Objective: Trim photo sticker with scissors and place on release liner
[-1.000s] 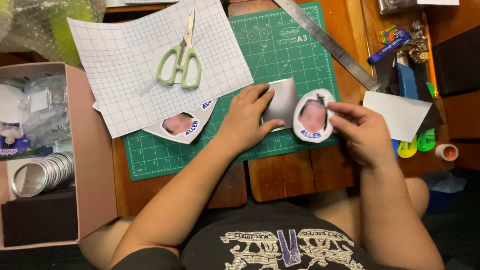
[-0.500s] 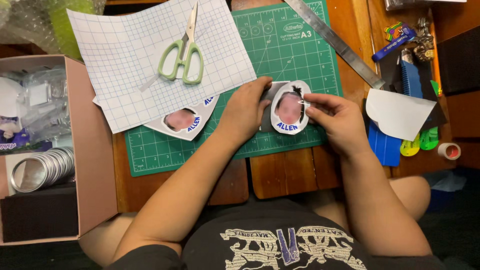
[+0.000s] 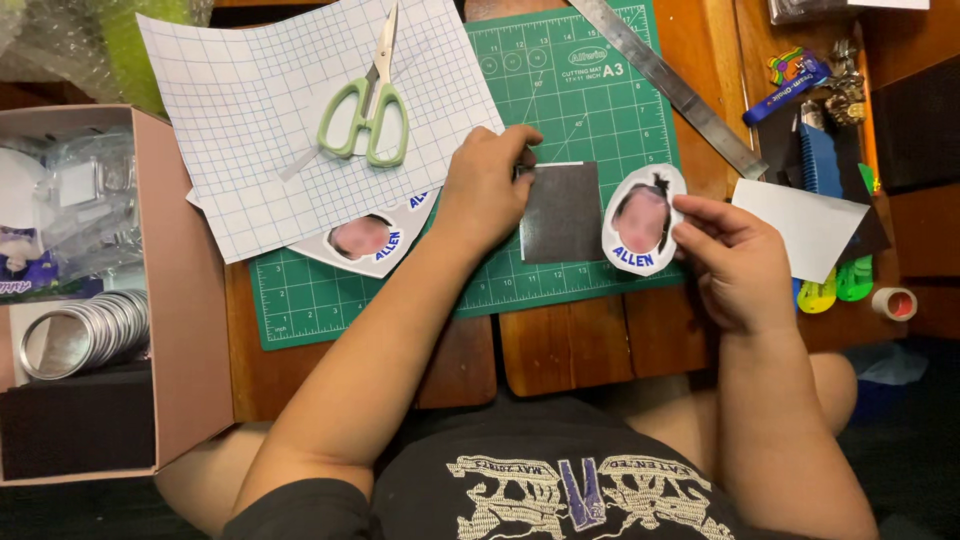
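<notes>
Fingertips of the right hand [image 3: 742,262] pinch the edge of an oval white paper cutout with blue letters [image 3: 641,222], holding it just right of a dark square sheet [image 3: 561,212]. Fingers of the left hand [image 3: 487,187] curl down and press on the left edge of that dark square, which lies flat on the green cutting mat [image 3: 590,110].

I think the cutout could go on crooked or crease, because only its edge is held. The dark square might slide if the left hand lets up.

Under the mat is a brown wooden table [image 3: 560,345]. Far left lie a white grid paper sheet [image 3: 250,130] and green-handled scissors [image 3: 365,112]. A long metal ruler [image 3: 670,85] lies far right. A pink cardboard box [image 3: 180,300] sits left.
</notes>
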